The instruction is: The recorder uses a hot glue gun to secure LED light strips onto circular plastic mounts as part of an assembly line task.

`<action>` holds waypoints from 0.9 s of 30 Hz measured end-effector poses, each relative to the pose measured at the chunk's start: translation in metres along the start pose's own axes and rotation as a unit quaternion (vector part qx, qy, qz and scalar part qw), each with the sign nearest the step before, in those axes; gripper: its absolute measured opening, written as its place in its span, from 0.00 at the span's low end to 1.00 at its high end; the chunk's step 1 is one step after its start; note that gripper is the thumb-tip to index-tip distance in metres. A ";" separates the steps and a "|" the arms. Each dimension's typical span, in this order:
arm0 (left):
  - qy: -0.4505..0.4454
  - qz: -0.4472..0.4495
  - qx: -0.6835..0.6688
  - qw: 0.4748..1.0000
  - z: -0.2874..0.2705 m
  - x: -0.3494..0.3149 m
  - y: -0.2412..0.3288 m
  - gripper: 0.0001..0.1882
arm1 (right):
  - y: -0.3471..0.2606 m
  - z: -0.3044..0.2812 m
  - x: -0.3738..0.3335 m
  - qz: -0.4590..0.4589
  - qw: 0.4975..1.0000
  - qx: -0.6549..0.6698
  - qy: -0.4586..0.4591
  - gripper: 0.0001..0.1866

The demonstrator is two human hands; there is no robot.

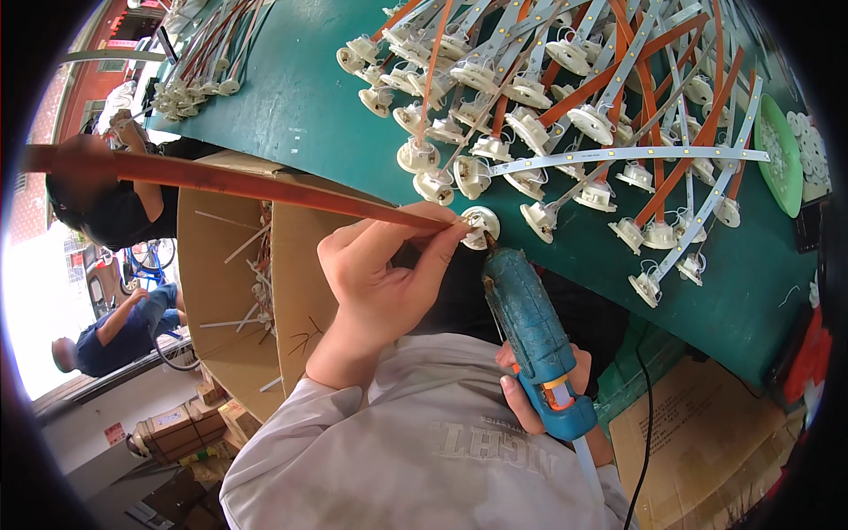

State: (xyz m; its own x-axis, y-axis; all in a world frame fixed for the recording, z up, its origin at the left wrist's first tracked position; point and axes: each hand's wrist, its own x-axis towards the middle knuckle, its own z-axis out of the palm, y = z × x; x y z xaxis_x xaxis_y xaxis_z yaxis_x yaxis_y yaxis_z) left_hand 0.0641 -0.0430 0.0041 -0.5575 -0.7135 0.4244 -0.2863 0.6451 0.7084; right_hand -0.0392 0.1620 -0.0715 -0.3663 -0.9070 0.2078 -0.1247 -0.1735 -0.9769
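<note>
strips (609,154) crowd green table (300,97) beyond glue gun (527,305); carton (296,256) beside left hand (380,274)

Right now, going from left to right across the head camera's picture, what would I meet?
Person in a dark blue shirt, open brown cardboard box, bare left hand, small round white plastic piece, blue hot-glue gun, oval light-green plastic tray.

Broad dark-green tabletop (305,110) spans upper view. Left: wide, glaring daylit opening (31,300); blue-framed bicycle (152,254) beyond. Pale, smooth wall (88,428), lower left; strapped brown cardboard carton (177,430) nearby. Tall, open-topped brown cardboard box (199,234) beside tabletop. Flattish brown cardboard piece (685,442), lower right.
</note>
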 end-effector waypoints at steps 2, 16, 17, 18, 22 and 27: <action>-0.001 -0.003 0.000 1.000 0.000 0.000 -0.001 0.06 | 0.000 0.002 0.002 -0.004 1.000 0.002 0.006 0.10; -0.004 0.017 -0.022 1.000 0.001 0.002 -0.004 0.05 | -0.010 -0.001 0.007 -0.006 0.999 -0.035 -0.004 0.11; -0.003 0.017 -0.022 1.000 0.001 0.002 -0.005 0.05 | -0.012 -0.001 0.009 -0.011 0.999 -0.035 -0.008 0.11; -0.003 0.020 -0.024 1.000 0.001 0.002 -0.005 0.05 | -0.013 0.000 0.011 -0.017 0.999 -0.035 -0.012 0.11; -0.003 0.021 -0.024 0.999 0.001 0.002 -0.004 0.05 | -0.014 0.002 0.013 -0.019 0.999 -0.031 -0.008 0.10; -0.009 0.006 -0.021 1.000 0.000 0.002 -0.001 0.06 | -0.013 0.004 0.014 -0.038 0.998 -0.039 -0.005 0.10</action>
State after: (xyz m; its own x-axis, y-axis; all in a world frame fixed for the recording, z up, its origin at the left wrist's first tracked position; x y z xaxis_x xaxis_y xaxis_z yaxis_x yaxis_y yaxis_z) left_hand 0.0629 -0.0455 0.0042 -0.5745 -0.7007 0.4230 -0.2470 0.6412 0.7266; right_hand -0.0393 0.1503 -0.0563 -0.3440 -0.8959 0.2813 -0.2234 -0.2129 -0.9512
